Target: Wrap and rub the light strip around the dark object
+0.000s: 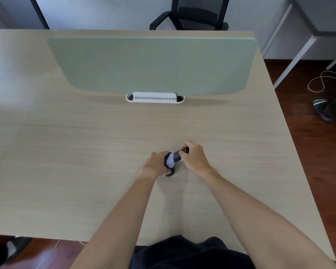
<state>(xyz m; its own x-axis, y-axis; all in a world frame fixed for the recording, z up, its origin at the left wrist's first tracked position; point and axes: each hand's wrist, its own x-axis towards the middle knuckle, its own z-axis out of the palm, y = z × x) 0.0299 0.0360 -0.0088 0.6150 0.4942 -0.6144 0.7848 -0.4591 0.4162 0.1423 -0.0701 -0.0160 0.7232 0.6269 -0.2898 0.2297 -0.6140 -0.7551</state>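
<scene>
My left hand [157, 163] curls round a small dark-and-white sock [170, 162] low on the worktop [85, 152], grip pinching it. My right hand [193, 157] pinches the sock's dark end. Crinkled clear wrapper [179, 170] beneath. Far edge: green divider [151, 63], white tray [155, 98].

We see: hands [175, 160] on desk [85, 152] | divider [151, 63] behind them | chair [192, 14] behind divider | slippers [326, 111] on floor, right.
</scene>
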